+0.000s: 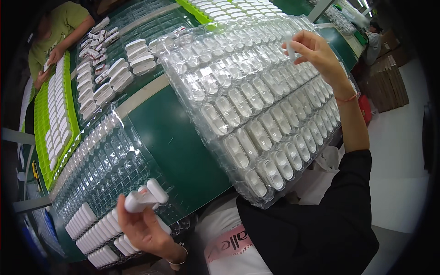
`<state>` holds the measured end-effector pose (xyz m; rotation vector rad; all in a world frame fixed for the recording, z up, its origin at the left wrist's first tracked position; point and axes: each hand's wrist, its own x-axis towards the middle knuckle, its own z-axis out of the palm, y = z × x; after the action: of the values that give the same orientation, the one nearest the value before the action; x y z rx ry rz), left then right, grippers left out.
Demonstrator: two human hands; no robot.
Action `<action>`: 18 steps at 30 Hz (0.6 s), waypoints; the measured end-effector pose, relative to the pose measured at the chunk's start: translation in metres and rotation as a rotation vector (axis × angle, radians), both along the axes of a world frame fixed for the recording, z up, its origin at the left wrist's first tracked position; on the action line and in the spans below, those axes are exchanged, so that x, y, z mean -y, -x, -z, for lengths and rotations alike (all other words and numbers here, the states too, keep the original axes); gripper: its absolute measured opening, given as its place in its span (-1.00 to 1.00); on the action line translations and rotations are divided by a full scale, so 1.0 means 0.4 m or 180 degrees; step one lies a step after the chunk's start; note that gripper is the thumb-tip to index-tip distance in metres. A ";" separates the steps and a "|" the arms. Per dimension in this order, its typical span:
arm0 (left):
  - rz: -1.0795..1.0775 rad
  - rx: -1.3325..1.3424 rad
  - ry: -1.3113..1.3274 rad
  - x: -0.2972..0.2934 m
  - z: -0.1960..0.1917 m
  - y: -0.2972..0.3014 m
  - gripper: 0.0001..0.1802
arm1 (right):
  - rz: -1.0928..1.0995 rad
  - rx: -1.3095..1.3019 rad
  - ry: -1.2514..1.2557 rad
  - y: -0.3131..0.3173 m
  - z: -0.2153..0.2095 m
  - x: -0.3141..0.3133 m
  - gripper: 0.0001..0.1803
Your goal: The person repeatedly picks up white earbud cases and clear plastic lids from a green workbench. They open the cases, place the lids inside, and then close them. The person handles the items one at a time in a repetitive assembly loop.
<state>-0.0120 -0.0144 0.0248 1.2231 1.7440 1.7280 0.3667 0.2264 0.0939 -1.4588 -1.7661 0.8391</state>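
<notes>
— What is in the left hand [145, 227]?

— A small white plastic case [145, 197], hinged open, its lid tipped up to the right. The grip is clenched on it, thumb and fingertips pinching the lower half. It hangs just above a clear blister tray [98, 169] that lies along the near left edge of the green desk [178, 137].

— And that tray?

— Mostly bare pockets. Only its near corner is filled, with rows of closed white cases [94, 231] lying side by side, just beside and below the left hand.

— The right hand [316, 52]?

— Raised over the far right part of the desk, its grip pinched on a small white part [290, 48] held upright between thumb and forefinger. I cannot tell exactly what the part is. There is a thin red band on that wrist.

— What lies under it?

— A second clear tray [256, 105], large, reaching past the near edge of the desk. Its pockets hold open white shells [275, 169], row after row.

— Anything further off?

— At the far left corner another person in a green shirt [55, 32] handles white pieces. A bright green tray [57, 114] of white cases runs along the left edge, and loose cases [133, 59] sit on a further clear tray near the far edge.
</notes>
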 end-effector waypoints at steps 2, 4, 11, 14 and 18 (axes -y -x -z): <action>0.0428 0.0196 0.0144 -0.010 0.012 -0.020 -0.49 | -0.0858 -0.0454 0.0240 0.138 -0.010 0.026 -0.74; 0.0827 0.0420 0.0183 -0.023 0.011 -0.040 -0.48 | -0.1461 -0.0738 0.0425 0.248 -0.006 0.054 -0.74; 0.1173 0.1402 0.0255 -0.024 -0.008 -0.036 -0.49 | -0.2151 -0.1195 0.1080 0.484 0.015 0.152 -0.84; 0.1235 0.1599 -0.0032 -0.027 -0.004 -0.025 -0.52 | -0.2381 -0.0867 0.1076 0.526 0.047 0.167 -0.84; 0.1050 0.1692 -0.0240 -0.042 0.004 -0.025 -0.53 | -0.2743 -0.0692 0.0645 0.543 0.092 0.174 -0.81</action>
<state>-0.0021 0.0024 0.0234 0.9024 1.1125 1.7232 0.1495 0.1568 0.0573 -0.6211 -2.1809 1.5690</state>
